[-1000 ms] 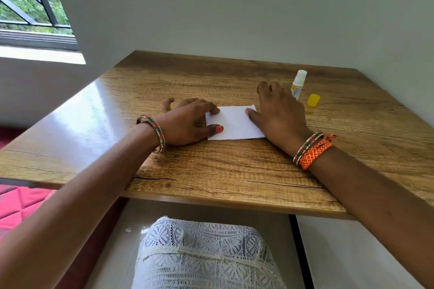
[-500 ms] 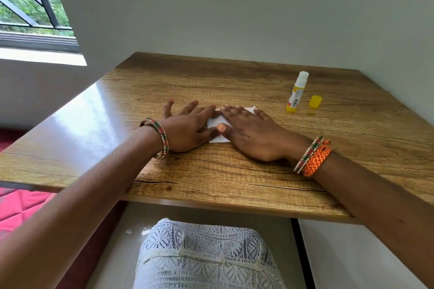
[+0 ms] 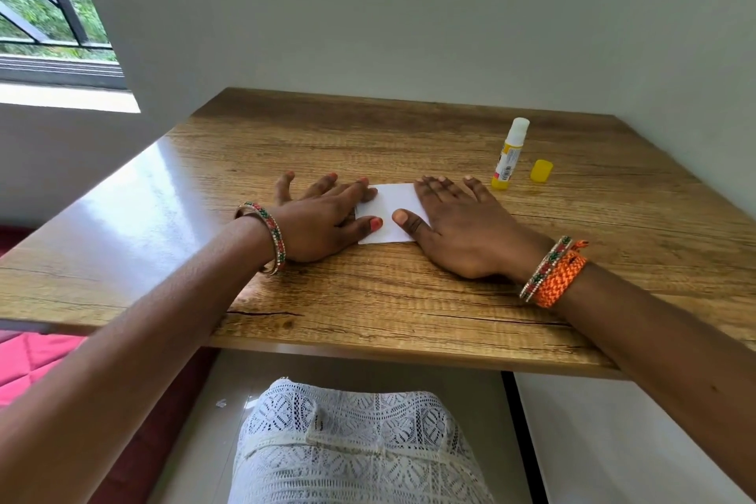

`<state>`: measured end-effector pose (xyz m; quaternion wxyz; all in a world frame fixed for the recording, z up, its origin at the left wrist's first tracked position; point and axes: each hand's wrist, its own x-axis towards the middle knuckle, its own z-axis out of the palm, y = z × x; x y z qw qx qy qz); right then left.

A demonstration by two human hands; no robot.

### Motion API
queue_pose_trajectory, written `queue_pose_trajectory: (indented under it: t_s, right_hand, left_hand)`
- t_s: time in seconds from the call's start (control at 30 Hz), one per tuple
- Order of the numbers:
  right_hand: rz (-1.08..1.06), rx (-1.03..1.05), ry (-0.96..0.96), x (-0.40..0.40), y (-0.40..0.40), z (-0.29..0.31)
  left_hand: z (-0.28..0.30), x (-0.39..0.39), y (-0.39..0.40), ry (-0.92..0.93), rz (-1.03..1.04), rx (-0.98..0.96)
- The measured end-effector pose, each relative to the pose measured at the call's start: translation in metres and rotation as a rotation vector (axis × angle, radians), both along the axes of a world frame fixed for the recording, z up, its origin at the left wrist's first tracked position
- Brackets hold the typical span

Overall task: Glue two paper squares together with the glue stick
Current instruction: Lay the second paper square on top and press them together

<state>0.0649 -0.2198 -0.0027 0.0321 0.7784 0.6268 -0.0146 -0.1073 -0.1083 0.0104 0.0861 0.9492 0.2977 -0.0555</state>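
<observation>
A white paper square [image 3: 386, 213] lies flat on the wooden table [image 3: 409, 299], seen as a single white sheet. My left hand [image 3: 323, 217] lies flat with straight fingers on its left edge. My right hand [image 3: 458, 225] lies flat on its right part, thumb on the paper. The uncapped glue stick [image 3: 509, 155], yellow with a white tip, stands upright beyond my right hand. Its yellow cap [image 3: 541, 170] lies just to its right.
The table stands against a white wall at the back and right. A window [image 3: 45, 4] is at the far left. My lap in white lace [image 3: 356, 446] shows below the table's front edge.
My right hand has slid from the paper's left side to its right part, uncovering the middle of the sheet. My left hand has stayed on the left edge.
</observation>
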Motion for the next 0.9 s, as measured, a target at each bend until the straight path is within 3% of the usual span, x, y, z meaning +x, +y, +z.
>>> queue_pose_trajectory:
  t_s: [0.23,0.33,0.43,0.63,0.8,0.9]
  right_hand:
    - [-0.188,0.081,-0.088,-0.011,-0.007,-0.005]
    - [-0.224,0.099,0.004,-0.013,-0.008,-0.007]
    - [-0.213,0.092,0.077,-0.013,-0.008,-0.006]
    - [-0.201,0.12,0.123,-0.013,-0.008,-0.005]
    - [-0.186,0.152,0.14,-0.013,-0.008,-0.006]
    - [-0.179,0.148,0.14,-0.012,-0.007,-0.006]
  left_hand:
    - [-0.005,-0.003,-0.002,-0.12,0.062,0.01]
    - [-0.005,0.001,0.005,-0.146,0.165,-0.032]
    - [-0.006,0.016,0.008,-0.309,0.255,-0.011]
    - [-0.009,0.037,0.013,-0.451,0.251,-0.019]
    - [-0.009,0.043,0.017,-0.392,0.254,0.06]
    - [-0.004,0.043,0.02,-0.417,0.262,-0.02]
